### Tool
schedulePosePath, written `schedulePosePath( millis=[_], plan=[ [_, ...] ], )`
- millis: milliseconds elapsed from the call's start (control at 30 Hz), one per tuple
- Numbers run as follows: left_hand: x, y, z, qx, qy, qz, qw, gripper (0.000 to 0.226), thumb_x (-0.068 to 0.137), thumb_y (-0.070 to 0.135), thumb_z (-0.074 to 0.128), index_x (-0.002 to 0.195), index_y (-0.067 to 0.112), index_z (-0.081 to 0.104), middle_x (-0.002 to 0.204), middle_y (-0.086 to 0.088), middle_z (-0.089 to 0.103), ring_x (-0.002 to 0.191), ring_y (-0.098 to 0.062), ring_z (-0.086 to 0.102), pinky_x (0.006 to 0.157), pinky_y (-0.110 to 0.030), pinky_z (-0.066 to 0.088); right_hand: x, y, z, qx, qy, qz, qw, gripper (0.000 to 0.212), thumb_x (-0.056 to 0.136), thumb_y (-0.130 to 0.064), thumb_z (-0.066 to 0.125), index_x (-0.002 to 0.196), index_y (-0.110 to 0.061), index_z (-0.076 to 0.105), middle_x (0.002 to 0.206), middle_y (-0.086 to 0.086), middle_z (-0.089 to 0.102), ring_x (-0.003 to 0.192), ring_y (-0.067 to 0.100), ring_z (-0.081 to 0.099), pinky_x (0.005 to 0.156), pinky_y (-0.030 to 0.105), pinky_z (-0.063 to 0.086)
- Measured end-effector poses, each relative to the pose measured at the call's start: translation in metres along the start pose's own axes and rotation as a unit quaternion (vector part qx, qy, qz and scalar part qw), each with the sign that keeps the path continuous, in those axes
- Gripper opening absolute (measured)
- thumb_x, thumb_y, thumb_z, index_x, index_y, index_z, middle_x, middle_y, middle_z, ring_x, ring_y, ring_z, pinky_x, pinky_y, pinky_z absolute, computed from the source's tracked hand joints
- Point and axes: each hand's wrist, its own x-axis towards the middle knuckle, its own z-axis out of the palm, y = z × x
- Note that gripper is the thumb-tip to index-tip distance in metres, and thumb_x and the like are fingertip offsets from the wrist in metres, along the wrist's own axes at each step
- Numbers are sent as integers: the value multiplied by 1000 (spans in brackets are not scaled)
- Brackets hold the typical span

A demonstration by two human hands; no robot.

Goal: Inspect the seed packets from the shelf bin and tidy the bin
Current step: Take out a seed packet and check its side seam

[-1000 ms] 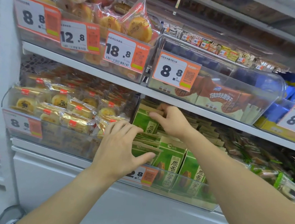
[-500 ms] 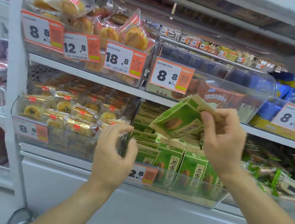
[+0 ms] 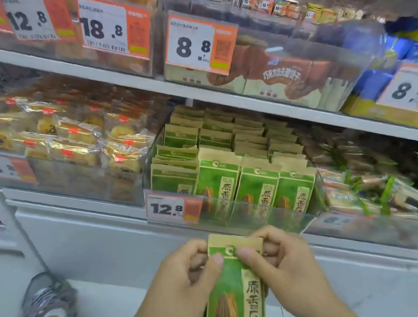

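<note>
A green and tan seed packet [image 3: 237,295] stands upright in front of me, below the shelf. My left hand [image 3: 187,280] pinches its upper left edge and my right hand [image 3: 284,268] pinches its top right, thumbs on the front face. Above them the clear shelf bin [image 3: 261,216] holds several rows of matching seed packets [image 3: 256,185]; three stand upright at the front right, while those at the front left sit lower. A 12.8 price tag [image 3: 173,207] hangs on the bin's front.
Wrapped pastries [image 3: 75,141] fill the bin to the left, green-wrapped snacks [image 3: 376,193] the bin to the right. The upper shelf carries brown boxes [image 3: 281,76] and blue bags [image 3: 393,58]. A shoe [image 3: 48,296] shows on the floor at lower left.
My right hand has brought the packet down from in front of the bin to below the shelf and turned it upright. My left hand left the bin front and took hold of the packet.
</note>
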Motion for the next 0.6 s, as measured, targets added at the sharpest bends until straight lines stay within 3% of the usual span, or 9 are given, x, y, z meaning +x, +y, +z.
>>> schedulePosePath(
  millis=[167,233,300,333,467,600],
  plan=[
    [4,-11,3,-5,-3,-41,999,22,90,30,64,97,10,69,84,-22,75,87,-48,68,82,-56,58,-2,18,-11,17,-76,101,992,37,93,-32,65,108,2,62,81,12,78,72,23,76,56,27,57],
    [6,-15,7,-19,19,-41,999,20,90,25,62,98,7,69,85,-22,75,83,-45,71,73,-46,61,-1,20,-16,13,-128,119,985,41,95,-40,61,117,-5,66,88,13,79,81,29,77,65,33,62],
    [8,-15,11,-20,24,-51,998,14,96,16,58,101,8,68,85,-15,78,77,-29,75,65,-35,59,-1,21,-23,-21,-143,116,983,46,92,-46,61,111,-4,66,87,11,79,81,34,77,72,44,64],
    [9,-16,12,-16,21,-58,998,14,97,15,57,104,8,67,87,-12,78,77,-25,75,67,-36,60,0,22,-26,-38,-138,110,984,48,91,-45,63,105,0,64,82,9,79,77,34,76,73,48,64],
    [11,-27,20,-16,-40,-119,992,30,91,29,61,116,12,61,97,-6,79,89,-21,76,76,-37,61,2,25,-30,-101,-110,78,986,37,94,-36,68,82,-1,58,58,-4,69,54,16,68,61,49,62],
    [-1,-37,21,-25,-138,-171,975,35,82,28,65,114,12,65,102,-3,79,92,-19,76,69,-25,59,4,30,-28,-90,-91,74,989,40,94,-33,69,88,5,58,60,2,70,53,16,66,57,46,61]
  ],
)
